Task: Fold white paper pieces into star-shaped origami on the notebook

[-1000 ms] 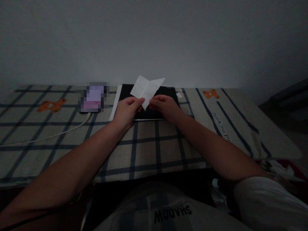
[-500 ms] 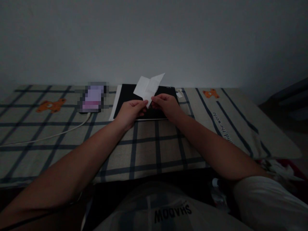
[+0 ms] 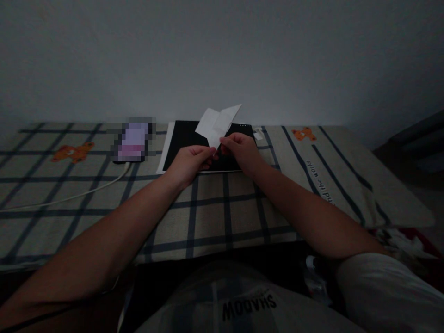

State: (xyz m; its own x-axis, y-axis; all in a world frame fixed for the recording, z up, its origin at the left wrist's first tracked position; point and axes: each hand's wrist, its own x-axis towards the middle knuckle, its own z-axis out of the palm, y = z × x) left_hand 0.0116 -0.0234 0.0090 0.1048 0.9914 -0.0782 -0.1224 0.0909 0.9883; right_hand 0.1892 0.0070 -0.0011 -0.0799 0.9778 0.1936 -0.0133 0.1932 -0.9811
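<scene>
A folded piece of white paper (image 3: 210, 126) is held up in the head view, its two upper flaps spread apart like wings. My left hand (image 3: 192, 162) pinches its lower tip between thumb and forefinger. Just to the right, my right hand (image 3: 240, 147) grips the paper's lower right edge with thumb and forefinger. The fingertips of both hands are close together and hide the bottom of the paper. Beneath them lies a flat black item (image 3: 182, 134), like a folder or notebook, with a white sheet (image 3: 168, 143) showing along its left edge.
A phone (image 3: 132, 138), its screen blurred, lies at the left with a white cable (image 3: 93, 189) attached. The checked tablecloth (image 3: 211, 212) covers the table up to the wall (image 3: 222, 60). A small white item (image 3: 258, 134) lies right of the black one. A clear bottle (image 3: 315, 280) is below the table edge.
The paper has shifted slightly to the right and tilted a little in my fingers. My left hand has moved slightly right and down; both hands still pinch the paper.
</scene>
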